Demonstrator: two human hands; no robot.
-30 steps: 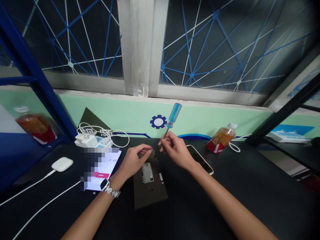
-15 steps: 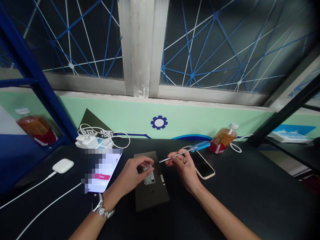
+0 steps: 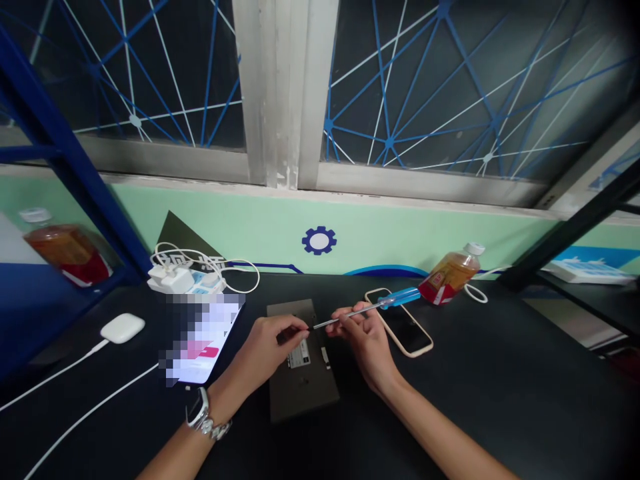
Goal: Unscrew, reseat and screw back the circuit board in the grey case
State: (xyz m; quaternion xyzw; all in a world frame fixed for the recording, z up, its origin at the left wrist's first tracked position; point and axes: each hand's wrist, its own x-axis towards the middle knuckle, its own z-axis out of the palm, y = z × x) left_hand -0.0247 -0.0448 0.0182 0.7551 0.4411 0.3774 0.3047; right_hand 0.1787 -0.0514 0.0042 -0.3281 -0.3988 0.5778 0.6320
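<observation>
A screwdriver (image 3: pixel 360 311) with a blue translucent handle is held by its metal shaft in my right hand (image 3: pixel 364 340), its handle pointing up to the right. My left hand (image 3: pixel 280 342) is closed in a pinch at the dark tip of the shaft; what small thing it holds there I cannot make out. Below both hands a dark flat box (image 3: pixel 305 393) with a white label (image 3: pixel 300 355) lies on the black table. A small white-and-black piece (image 3: pixel 325 358) rests at the box's right edge.
A phone (image 3: pixel 407 330) lies right of my right hand, with a drink bottle (image 3: pixel 449 275) behind it. To the left are a lit tablet (image 3: pixel 213 340), a white earphone case (image 3: pixel 123 328) on a cable, and a power strip (image 3: pixel 175 279) with cables.
My left thumb and fingers have closed together at the screwdriver's tip. The screwdriver's shaft has shifted slightly left, towards my left hand.
</observation>
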